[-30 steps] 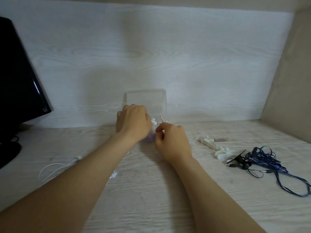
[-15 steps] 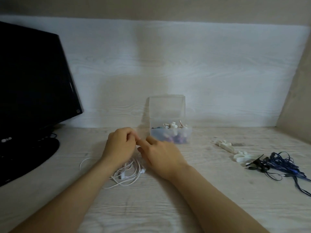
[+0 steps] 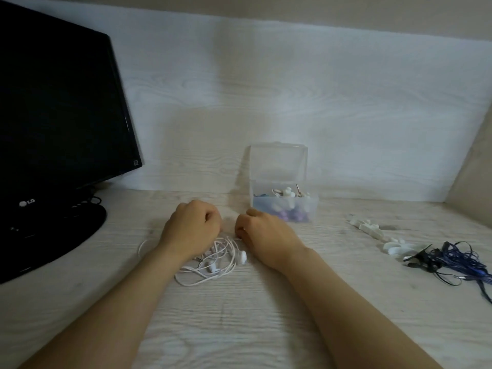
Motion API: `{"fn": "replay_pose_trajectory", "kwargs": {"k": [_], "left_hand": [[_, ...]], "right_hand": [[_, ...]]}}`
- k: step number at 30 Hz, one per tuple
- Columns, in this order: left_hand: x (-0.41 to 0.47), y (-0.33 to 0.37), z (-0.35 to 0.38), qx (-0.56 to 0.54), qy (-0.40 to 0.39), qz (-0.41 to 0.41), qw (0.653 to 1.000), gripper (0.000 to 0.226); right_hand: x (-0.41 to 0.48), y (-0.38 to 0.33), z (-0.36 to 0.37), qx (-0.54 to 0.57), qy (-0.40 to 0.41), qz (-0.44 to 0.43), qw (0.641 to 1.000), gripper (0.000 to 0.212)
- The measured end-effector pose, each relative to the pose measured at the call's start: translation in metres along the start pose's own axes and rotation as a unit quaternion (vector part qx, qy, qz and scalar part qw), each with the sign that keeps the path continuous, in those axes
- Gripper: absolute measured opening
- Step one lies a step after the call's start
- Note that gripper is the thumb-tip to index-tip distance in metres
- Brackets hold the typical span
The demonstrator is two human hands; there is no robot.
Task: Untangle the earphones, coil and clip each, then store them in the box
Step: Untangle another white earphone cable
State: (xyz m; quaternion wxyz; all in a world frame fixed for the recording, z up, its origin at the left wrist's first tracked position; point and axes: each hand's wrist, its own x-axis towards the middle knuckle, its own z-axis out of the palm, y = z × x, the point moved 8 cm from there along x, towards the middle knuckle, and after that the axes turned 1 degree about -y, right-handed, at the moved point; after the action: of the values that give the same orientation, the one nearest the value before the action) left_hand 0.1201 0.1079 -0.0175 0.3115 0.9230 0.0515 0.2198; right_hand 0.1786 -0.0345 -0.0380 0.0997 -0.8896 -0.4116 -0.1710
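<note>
White earphones (image 3: pixel 213 262) lie in a loose tangle on the wooden desk between my forearms. My left hand (image 3: pixel 191 226) and my right hand (image 3: pixel 263 234) hover over the tangle with fingers curled, each pinching the white cord near its top. Behind my right hand stands a clear plastic box (image 3: pixel 283 209) with its lid up, holding coiled earphones and clips. A tangle of dark blue earphones (image 3: pixel 452 259) lies at the right. White clips (image 3: pixel 372 230) lie between the box and the blue tangle.
A black monitor (image 3: pixel 58 115) on its stand (image 3: pixel 48 235) fills the left side. A white wood-grain wall (image 3: pixel 292 102) closes the back and a beige side panel (image 3: pixel 476 169) the right. Bare desk (image 3: pixel 239 328) lies near me.
My hands left the box and came toward me to the white earphones, taking hold of the cord. The camera swung left, bringing the monitor into view.
</note>
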Motion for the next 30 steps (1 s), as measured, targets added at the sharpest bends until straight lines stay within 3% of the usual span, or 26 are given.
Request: {"fn": "replay_pose_trajectory", "kwargs": {"k": [7,11,19,27,30], "left_hand": [[-0.002,0.018,0.020,0.019,-0.063,0.081,0.995,0.013],[-0.006,0.025,0.020,-0.019,-0.046,0.075,0.996,0.022],[0.000,0.008,0.009,-0.196,0.054,-0.038,0.978,0.021],[-0.001,0.013,0.004,-0.175,0.062,-0.031,0.982,0.037],[0.001,0.005,0.001,-0.173,0.085,-0.032,0.981,0.036]], "right_hand": [[-0.022,0.025,-0.018,0.182,0.119,0.088,0.972,0.008],[-0.032,0.041,-0.033,0.274,0.184,0.137,0.934,0.012],[-0.045,0.068,-0.043,0.420,0.270,0.252,0.829,0.017],[-0.052,0.063,-0.049,0.580,0.274,0.280,0.714,0.022],[-0.053,0.062,-0.050,0.603,0.276,0.280,0.694,0.022]]}}
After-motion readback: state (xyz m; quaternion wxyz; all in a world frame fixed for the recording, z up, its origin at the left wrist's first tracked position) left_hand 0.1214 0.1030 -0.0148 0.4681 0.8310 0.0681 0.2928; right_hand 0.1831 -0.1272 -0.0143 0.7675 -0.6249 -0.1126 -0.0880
